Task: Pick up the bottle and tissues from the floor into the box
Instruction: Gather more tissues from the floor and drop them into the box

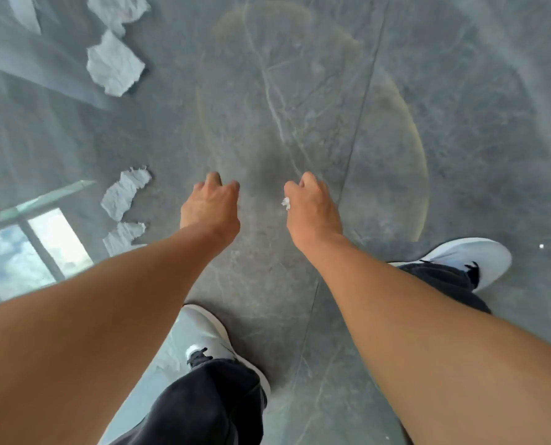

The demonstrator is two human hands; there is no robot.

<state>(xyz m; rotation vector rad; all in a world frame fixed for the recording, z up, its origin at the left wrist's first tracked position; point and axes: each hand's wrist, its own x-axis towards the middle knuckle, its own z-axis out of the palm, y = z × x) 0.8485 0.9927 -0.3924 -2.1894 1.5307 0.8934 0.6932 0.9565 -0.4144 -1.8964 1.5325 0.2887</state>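
Several crumpled white tissues lie on the grey stone floor to the left: one large tissue (114,64) far left, another (118,11) at the top edge, a torn strip (124,192) beside my left hand, and a smaller scrap (123,234) below it. My left hand (211,205) hangs over the floor with loosely curled fingers and holds nothing. My right hand (311,207) is curled around a small white tissue piece (286,203) that peeks out at the thumb side. No bottle or box is in view.
My two white shoes (205,335) (470,255) and dark trouser legs stand on the glossy floor. A window reflection (33,248) shines at the left. A floor joint line (360,114) runs diagonally past my right hand.
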